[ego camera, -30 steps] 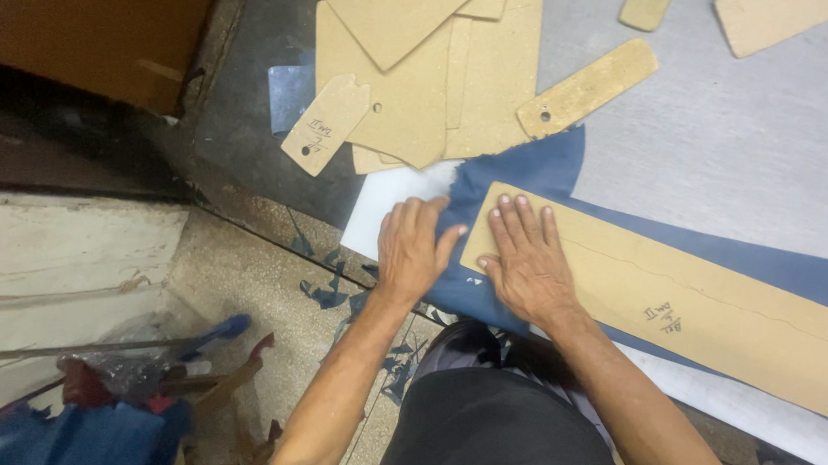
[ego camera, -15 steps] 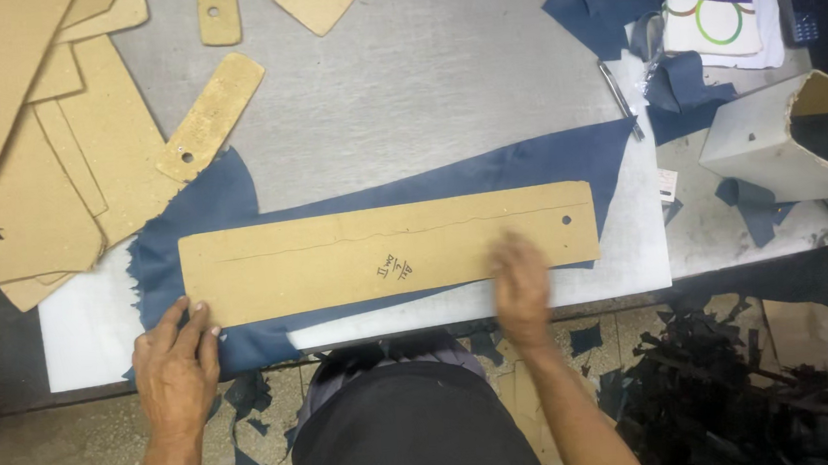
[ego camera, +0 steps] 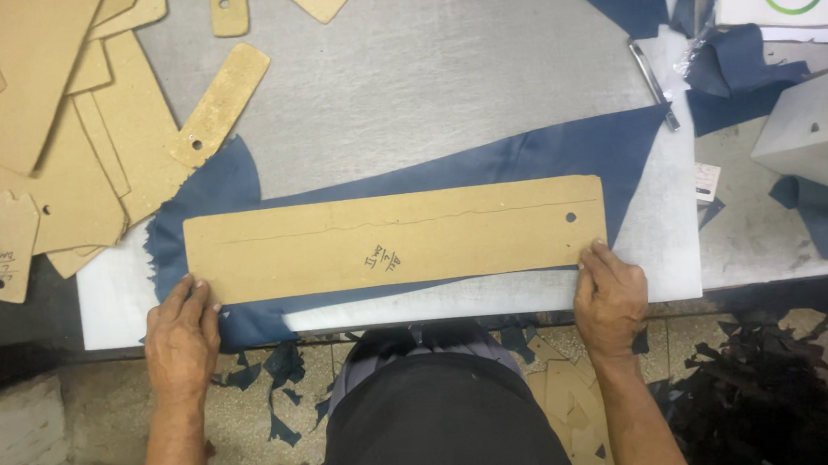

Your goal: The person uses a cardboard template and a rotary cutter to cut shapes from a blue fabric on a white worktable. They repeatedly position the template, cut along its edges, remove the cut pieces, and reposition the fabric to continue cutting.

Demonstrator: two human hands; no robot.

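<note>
Along the bench's front edge lies a long cardboard template (ego camera: pixel 395 241) on a piece of blue leather (ego camera: pixel 487 164). Both hands are open, flat, gripping nothing: the left hand (ego camera: pixel 181 336) touches the template's front left corner, the right hand (ego camera: pixel 611 296) its front right corner. Toward the bench's back left corner, more cardboard patterns (ego camera: pixel 57 121) lie stacked; blue scraps (ego camera: pixel 742 54) sit near the right edge.

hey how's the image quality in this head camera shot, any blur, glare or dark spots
Head view: the long cardboard template and both hands, left hand and right hand, look sharp; soft even light on the grey table, no strong glare; the floor at lower right falls into dim shadow.
</note>
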